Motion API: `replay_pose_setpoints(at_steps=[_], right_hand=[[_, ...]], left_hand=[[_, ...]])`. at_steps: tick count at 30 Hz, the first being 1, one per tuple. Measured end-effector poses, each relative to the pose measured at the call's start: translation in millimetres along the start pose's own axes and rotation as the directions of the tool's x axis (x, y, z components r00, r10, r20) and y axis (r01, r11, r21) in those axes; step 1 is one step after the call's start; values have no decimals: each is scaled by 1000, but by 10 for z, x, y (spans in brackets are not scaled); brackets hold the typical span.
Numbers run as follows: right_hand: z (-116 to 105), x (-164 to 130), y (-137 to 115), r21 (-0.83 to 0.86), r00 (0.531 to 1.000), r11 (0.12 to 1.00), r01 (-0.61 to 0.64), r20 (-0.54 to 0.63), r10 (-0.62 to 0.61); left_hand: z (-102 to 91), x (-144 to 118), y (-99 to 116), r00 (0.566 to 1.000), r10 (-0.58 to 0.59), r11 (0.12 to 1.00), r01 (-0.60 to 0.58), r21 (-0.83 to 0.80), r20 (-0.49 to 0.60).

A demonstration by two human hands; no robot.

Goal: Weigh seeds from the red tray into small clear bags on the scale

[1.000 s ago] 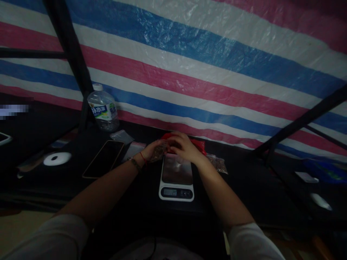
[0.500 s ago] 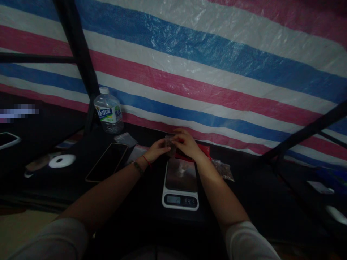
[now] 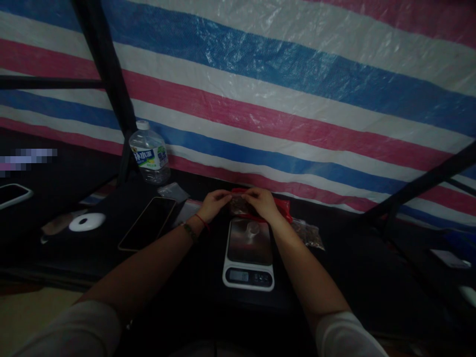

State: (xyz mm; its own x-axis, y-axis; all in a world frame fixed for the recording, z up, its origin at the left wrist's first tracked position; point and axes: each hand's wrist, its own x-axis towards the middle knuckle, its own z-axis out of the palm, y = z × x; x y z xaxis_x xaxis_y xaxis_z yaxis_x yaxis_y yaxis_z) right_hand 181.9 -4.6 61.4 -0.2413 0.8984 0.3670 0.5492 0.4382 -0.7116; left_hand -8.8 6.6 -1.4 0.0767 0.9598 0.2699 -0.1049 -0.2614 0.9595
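Pouch (image 3: 238,204) of clear plastic, small and holding something brownish, sits pinched between my two hands just above the far edge of the scale (image 3: 249,254). My left hand (image 3: 213,204) grips its left end with fingers narrowed on the film, and my right hand (image 3: 262,202) does the same on the right end, so both are closed on it along the top (the light is poor, so I cannot tell whether the mouth is sealed or open). Judging by the look of it, filling seems done and the closing is in hand; the scale's platform is bare apart from a reflection, and its display is lit but unreadable. One filled pouch (image 3: 308,234) already lies to the right of the scale, and a red bag (image 3: 280,207) lies behind my hands, toward the table's back edge. Flat empty pouches (image 3: 171,191) rest left of my hands, so more seem left to fill.

The table (image 3: 353,277) is covered in black cloth. A phone (image 3: 148,224) lies face up left of the scale, a white round device (image 3: 87,221) further left, and a water bottle (image 3: 149,153) stands at the back. Behind it all hangs a striped tarp (image 3: 282,89) of blue, white and pink, crossed by dark poles (image 3: 106,74).
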Motion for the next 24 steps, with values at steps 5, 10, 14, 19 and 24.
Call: replay_pose_setpoints(at_steps=[5, 10, 14, 19, 24], right_hand=[[29, -9, 19, -6, 999, 1000, 15, -28, -15], [40, -9, 29, -47, 999, 998, 35, -35, -36], [71, -10, 67, -27, 998, 1000, 14, -63, -16], [91, -18, 66, 19, 1000, 1000, 0, -4, 0], [85, -17, 71, 150, 994, 984, -96, -34, 102]], left_hand=[[-11, 32, -10, 997, -6, 999, 9, 40, -80], [-12, 41, -16, 994, -14, 998, 20, 55, -111], [-24, 44, -16, 992, -6, 989, 25, 144, -128], [-18, 38, -1, 988, -24, 987, 48, 152, -155], [-9, 29, -4, 987, -38, 991, 57, 123, -153]])
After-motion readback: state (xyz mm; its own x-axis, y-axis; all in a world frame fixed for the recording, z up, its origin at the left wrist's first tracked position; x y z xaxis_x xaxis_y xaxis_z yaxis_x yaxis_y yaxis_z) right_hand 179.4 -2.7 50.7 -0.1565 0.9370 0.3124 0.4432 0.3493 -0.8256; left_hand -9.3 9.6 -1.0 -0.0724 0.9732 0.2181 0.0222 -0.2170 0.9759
